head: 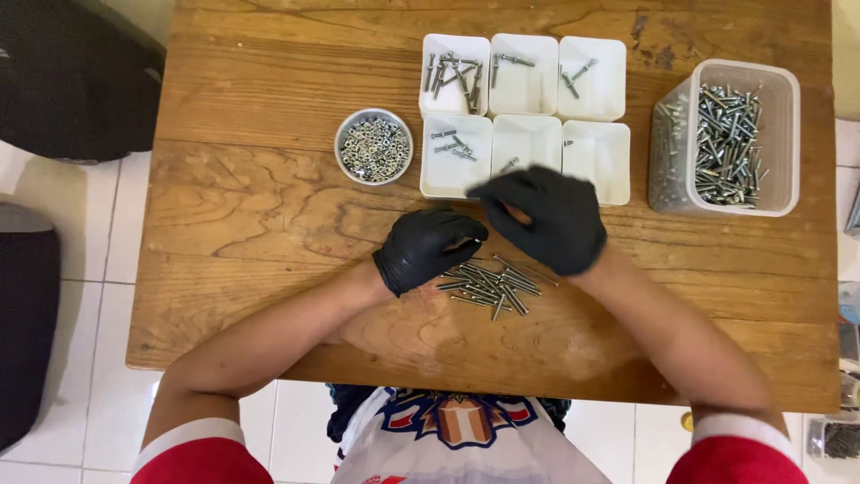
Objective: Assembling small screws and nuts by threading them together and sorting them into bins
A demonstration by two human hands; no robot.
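Observation:
Both my hands wear black gloves over a wooden table [269,224]. My left hand [425,246] is curled just above a loose pile of silver bolts [493,287], fingers pinched together; whether it holds a bolt is hidden. My right hand [546,220] hovers beside it, fingers spread toward the near edge of a set of white sorting trays [524,112], covering part of the front middle tray. Several bolts lie in the left trays, fewer in the others.
A small round metal bowl of nuts [374,146] stands left of the trays. At the right sits a clear plastic tub [730,134] full of bolts. Dark bags lie on the tiled floor at the left.

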